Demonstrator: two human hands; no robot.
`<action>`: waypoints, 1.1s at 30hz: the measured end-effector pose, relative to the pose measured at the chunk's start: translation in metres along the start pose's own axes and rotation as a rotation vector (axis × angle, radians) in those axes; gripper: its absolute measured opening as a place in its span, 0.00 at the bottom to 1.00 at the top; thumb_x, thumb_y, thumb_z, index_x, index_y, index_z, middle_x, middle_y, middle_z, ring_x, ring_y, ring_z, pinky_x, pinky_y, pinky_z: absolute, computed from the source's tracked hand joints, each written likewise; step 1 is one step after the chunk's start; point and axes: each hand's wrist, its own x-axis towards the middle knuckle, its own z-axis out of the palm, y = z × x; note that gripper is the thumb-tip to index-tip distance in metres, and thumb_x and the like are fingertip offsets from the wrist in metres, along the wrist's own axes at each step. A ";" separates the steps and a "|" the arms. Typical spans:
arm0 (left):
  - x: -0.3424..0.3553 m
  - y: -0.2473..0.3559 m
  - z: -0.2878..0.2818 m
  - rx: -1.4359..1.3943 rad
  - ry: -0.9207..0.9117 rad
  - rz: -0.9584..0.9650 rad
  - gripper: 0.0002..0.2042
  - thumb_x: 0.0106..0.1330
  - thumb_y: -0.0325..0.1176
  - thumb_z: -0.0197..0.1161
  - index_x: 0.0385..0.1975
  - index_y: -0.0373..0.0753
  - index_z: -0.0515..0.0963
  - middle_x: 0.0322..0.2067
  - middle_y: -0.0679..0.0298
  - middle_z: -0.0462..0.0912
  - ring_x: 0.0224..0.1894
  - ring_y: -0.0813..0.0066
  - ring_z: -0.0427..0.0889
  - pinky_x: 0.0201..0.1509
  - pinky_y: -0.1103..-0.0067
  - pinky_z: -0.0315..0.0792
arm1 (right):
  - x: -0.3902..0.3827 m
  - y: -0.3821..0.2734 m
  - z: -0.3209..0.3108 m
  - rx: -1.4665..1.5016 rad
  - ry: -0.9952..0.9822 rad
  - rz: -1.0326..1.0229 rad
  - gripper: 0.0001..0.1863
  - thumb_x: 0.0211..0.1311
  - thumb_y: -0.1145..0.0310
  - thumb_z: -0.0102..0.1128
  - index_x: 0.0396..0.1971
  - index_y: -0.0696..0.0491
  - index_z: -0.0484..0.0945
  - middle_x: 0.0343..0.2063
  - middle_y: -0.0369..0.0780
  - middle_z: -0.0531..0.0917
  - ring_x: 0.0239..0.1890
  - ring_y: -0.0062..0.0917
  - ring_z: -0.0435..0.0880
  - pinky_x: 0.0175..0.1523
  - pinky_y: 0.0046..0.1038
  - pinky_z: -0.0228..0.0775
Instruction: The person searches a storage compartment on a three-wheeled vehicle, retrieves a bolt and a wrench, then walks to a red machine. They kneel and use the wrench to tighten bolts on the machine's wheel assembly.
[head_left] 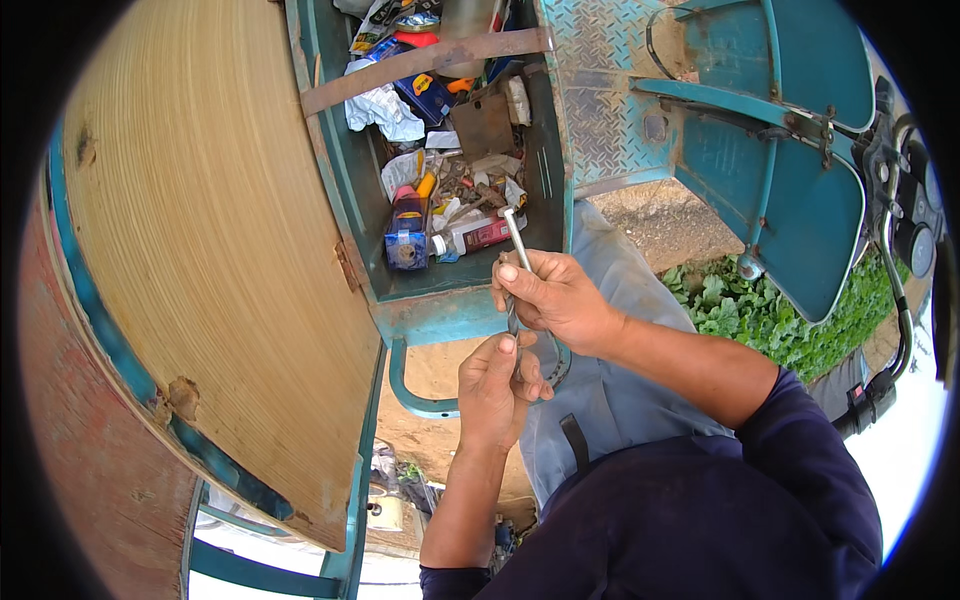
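Both my hands pinch nearly closed: right hand [562, 300] around a silver headed rod [517, 238], left hand [488, 395] on a fluted bit [513, 318] at 6 o'clock; cannot tell if 1 piece. Rod axis roughly 12–6, head toward the open box [440, 316]; right hand nearer.

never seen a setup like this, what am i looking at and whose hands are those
No robot here: one person works bare-handed, filmed by a wide fisheye camera on their own head, which bends straight edges. The right hand grips a long silver metal rod; the left hand holds its lower part. Beyond, an open teal metal box holds clutter, including a clear plastic bottle with a red label and a crumpled white wrapper. A pale wood-grained panel is at the left.
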 end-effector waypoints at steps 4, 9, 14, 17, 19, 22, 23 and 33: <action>-0.001 -0.007 0.009 -0.027 -0.059 -0.025 0.19 0.78 0.46 0.62 0.45 0.31 0.78 0.21 0.65 0.76 0.20 0.77 0.73 0.30 0.72 0.78 | 0.001 0.000 0.004 0.014 0.069 0.013 0.24 0.80 0.45 0.53 0.31 0.52 0.76 0.23 0.34 0.78 0.15 0.11 0.64 0.20 0.18 0.55; -0.004 -0.008 0.012 -0.077 -0.074 -0.016 0.19 0.79 0.48 0.59 0.43 0.35 0.77 0.19 0.67 0.73 0.19 0.80 0.69 0.29 0.73 0.74 | 0.002 -0.008 0.005 0.116 0.046 0.004 0.30 0.79 0.41 0.49 0.29 0.53 0.79 0.21 0.37 0.80 0.12 0.14 0.64 0.20 0.21 0.55; -0.004 -0.002 0.003 -0.201 -0.138 -0.093 0.18 0.80 0.50 0.57 0.43 0.38 0.78 0.17 0.73 0.68 0.18 0.84 0.66 0.27 0.77 0.69 | 0.005 -0.015 -0.003 0.144 -0.063 0.009 0.29 0.81 0.44 0.48 0.32 0.55 0.82 0.24 0.40 0.84 0.13 0.15 0.64 0.20 0.20 0.55; -0.002 -0.002 -0.004 -0.254 -0.169 -0.125 0.18 0.80 0.50 0.56 0.44 0.39 0.78 0.16 0.76 0.66 0.17 0.85 0.65 0.25 0.78 0.67 | 0.006 -0.017 -0.008 0.142 -0.085 -0.006 0.28 0.81 0.45 0.48 0.34 0.56 0.83 0.26 0.40 0.85 0.14 0.14 0.64 0.21 0.20 0.55; -0.002 -0.002 -0.008 -0.292 -0.260 -0.127 0.18 0.81 0.50 0.54 0.44 0.39 0.78 0.16 0.76 0.66 0.17 0.86 0.64 0.23 0.79 0.66 | 0.006 -0.018 -0.011 0.123 -0.091 -0.007 0.27 0.81 0.46 0.49 0.35 0.56 0.84 0.27 0.40 0.86 0.14 0.14 0.65 0.21 0.20 0.55; -0.003 -0.003 -0.011 -0.320 -0.219 -0.136 0.18 0.82 0.49 0.53 0.45 0.38 0.78 0.16 0.76 0.66 0.16 0.86 0.63 0.21 0.80 0.64 | 0.005 -0.020 -0.014 0.094 -0.095 -0.018 0.25 0.80 0.49 0.53 0.37 0.56 0.84 0.28 0.40 0.87 0.15 0.12 0.66 0.21 0.19 0.55; -0.005 -0.003 -0.011 -0.323 -0.202 -0.145 0.19 0.82 0.49 0.52 0.45 0.38 0.78 0.15 0.76 0.66 0.16 0.86 0.63 0.21 0.80 0.64 | 0.004 -0.020 -0.014 0.085 -0.088 -0.032 0.23 0.80 0.50 0.54 0.38 0.56 0.85 0.29 0.41 0.87 0.14 0.12 0.66 0.20 0.18 0.54; -0.001 -0.004 -0.006 -0.160 -0.121 -0.050 0.20 0.84 0.46 0.49 0.54 0.32 0.76 0.18 0.71 0.70 0.18 0.84 0.66 0.23 0.81 0.67 | 0.008 -0.022 -0.014 -0.026 0.117 -0.026 0.20 0.69 0.50 0.71 0.32 0.54 0.83 0.25 0.35 0.86 0.19 0.10 0.68 0.23 0.18 0.56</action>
